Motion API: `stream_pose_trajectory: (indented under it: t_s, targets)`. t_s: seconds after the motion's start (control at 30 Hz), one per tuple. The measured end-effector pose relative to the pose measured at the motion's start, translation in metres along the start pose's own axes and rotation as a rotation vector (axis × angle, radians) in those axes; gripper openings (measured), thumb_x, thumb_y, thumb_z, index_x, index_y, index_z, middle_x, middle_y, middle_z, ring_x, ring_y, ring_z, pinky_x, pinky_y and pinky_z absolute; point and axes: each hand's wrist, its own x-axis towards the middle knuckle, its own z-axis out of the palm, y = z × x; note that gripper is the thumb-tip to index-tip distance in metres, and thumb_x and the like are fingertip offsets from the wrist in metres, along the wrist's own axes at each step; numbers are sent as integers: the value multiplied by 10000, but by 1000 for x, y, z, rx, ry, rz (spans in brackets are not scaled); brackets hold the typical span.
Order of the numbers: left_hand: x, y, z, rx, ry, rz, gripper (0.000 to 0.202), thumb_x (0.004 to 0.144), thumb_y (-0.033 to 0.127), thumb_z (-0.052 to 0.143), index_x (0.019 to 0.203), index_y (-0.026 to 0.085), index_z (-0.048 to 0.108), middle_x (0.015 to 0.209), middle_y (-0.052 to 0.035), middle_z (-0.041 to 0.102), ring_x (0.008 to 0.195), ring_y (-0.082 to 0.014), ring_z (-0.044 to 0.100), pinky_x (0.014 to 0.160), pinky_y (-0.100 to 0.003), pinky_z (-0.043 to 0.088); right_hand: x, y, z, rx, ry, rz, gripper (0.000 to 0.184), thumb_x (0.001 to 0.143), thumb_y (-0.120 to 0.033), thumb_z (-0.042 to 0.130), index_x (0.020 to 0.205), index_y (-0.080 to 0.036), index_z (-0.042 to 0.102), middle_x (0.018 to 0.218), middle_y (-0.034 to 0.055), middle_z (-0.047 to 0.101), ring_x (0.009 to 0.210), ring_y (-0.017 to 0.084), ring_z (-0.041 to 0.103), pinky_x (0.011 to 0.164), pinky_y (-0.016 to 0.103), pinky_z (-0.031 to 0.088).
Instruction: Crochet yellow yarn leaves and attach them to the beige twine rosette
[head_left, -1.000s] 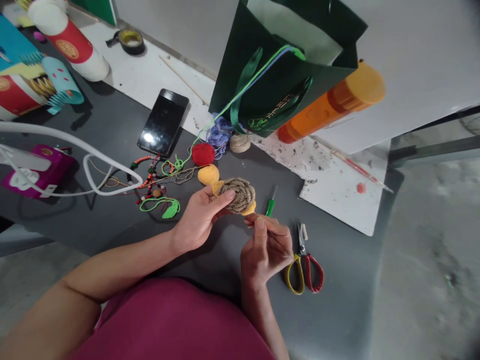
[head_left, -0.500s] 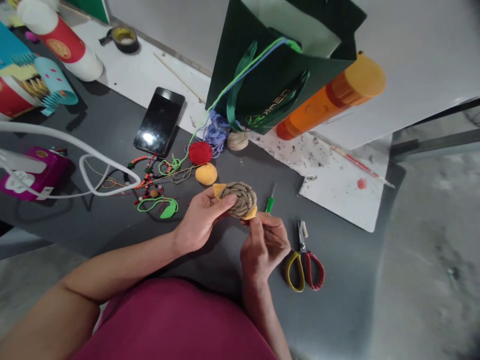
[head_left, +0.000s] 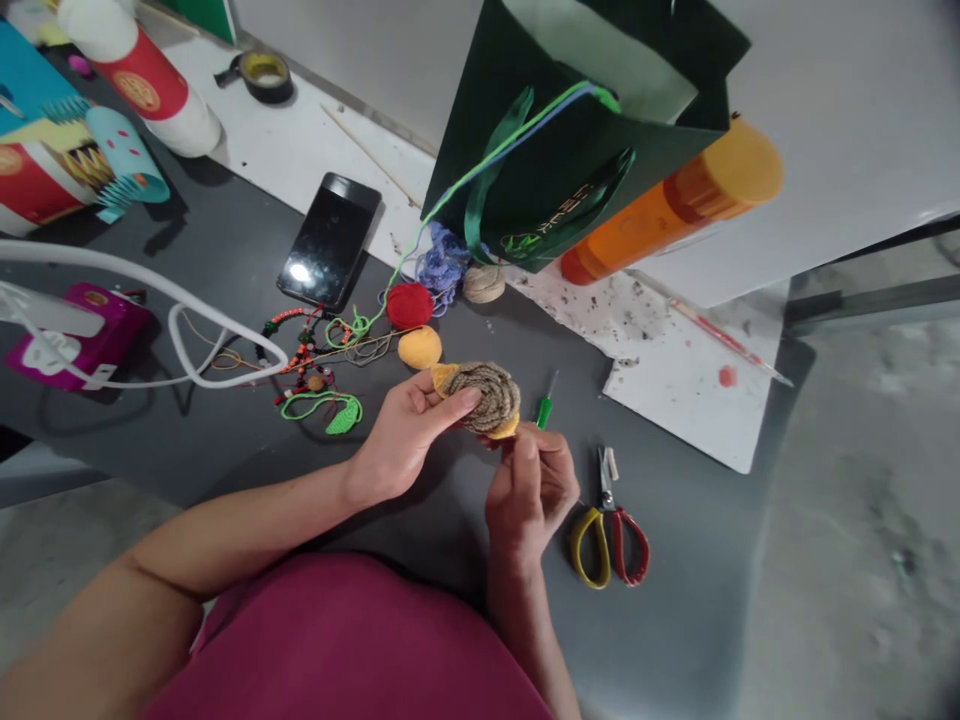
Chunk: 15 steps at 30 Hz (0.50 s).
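My left hand is closed on a crocheted flower, a grey-brown coil with yellow pointed edges, its thumb lying on the coil. At the flower's lower right yellow edge, my right hand is pinched; whatever its fingertips hold is too small to make out. Just behind that hand lies a thin metal tool with a green handle. Scissors with one yellow and one red handle rest to the right. Yellow and red yarn balls sit beyond my left hand.
Beaded strings and a green crocheted leaf lie left, near a white cable and a phone. A dark green paper bag, an orange bottle and a beige yarn ball stand at the back.
The view has shifted slightly, so most things sit a little further right. The left hand keeps its hold on the flower; the right fingers have shifted slightly at its yellow edge.
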Motion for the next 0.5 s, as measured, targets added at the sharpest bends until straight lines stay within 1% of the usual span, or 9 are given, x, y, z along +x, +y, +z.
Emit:
stream_pose_trajectory:
  t_s: [0.13, 0.2, 0.3, 0.4, 0.5]
  targets:
    - [-1, -2, 1, 17, -7, 7, 317, 720, 348, 901, 923, 157, 750, 883, -48, 766, 862, -178, 697, 886, -329, 526, -1, 3, -3, -81, 61, -15, 237, 907, -350, 674, 736, -187, 671, 651, -4, 715, 577, 128, 667, 581, 257, 529]
    - [-1, -2, 1, 23, -6, 7, 335, 714, 366, 903, 930, 159, 752, 888, -49, 767, 876, -184, 700, 893, -330, 527, -1, 4, -4, -122, 64, -16, 231, 909, -352, 675, 754, -180, 691, 661, 4, 726, 581, 134, 676, 576, 260, 526]
    - [-1, -2, 2, 18, 0, -4, 338, 707, 375, 908, 915, 160, 749, 881, -44, 766, 877, -182, 701, 901, -332, 528, -1, 5, -3, -122, 100, -22, 213, 891, -346, 705, 763, -176, 701, 666, 4, 733, 571, 132, 678, 569, 259, 525]
    - [-1, -2, 2, 12, 17, 1, 336, 701, 368, 912, 902, 158, 743, 869, -41, 765, 863, -176, 701, 898, -330, 530, -1, 3, 1, -93, 143, -28, 221, 875, -339, 720, 733, -179, 662, 675, 8, 732, 580, 136, 686, 577, 269, 533]
    - [-1, -2, 2, 0, 25, -1, 335, 704, 371, 908, 906, 159, 746, 863, -42, 768, 855, -182, 706, 901, -342, 536, -1, 0, 4, -99, 143, -31, 242, 884, -339, 703, 715, -190, 616, 664, 9, 731, 562, 138, 685, 564, 276, 532]
